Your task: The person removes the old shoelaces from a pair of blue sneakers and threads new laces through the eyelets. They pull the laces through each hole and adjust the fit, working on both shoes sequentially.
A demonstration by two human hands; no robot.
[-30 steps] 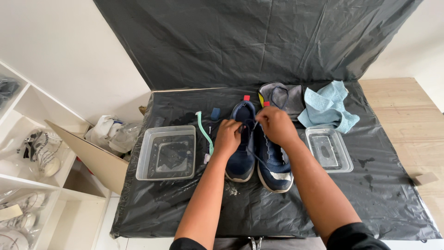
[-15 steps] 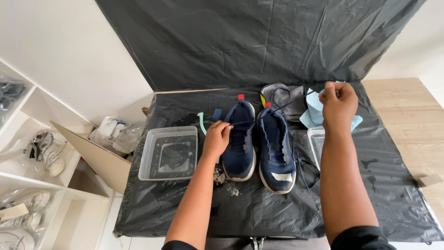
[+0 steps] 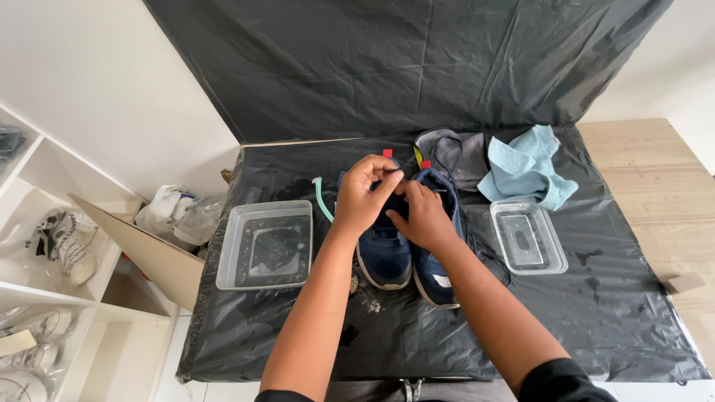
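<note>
A pair of dark blue shoes (image 3: 395,246) sits side by side in the middle of the counter (image 3: 596,313), which is covered with black plastic sheet. Both hands meet over the laces. The left hand (image 3: 365,197) pinches a thin dark lace (image 3: 398,170) between thumb and fingers above the left shoe. The right hand (image 3: 421,216) is curled closed on the tongue area of the shoes. A large clear tub (image 3: 264,246) holding water lies to the left, a small clear tub (image 3: 527,237) to the right. A grey cloth (image 3: 454,152) and a light blue cloth (image 3: 529,164) lie behind.
</note>
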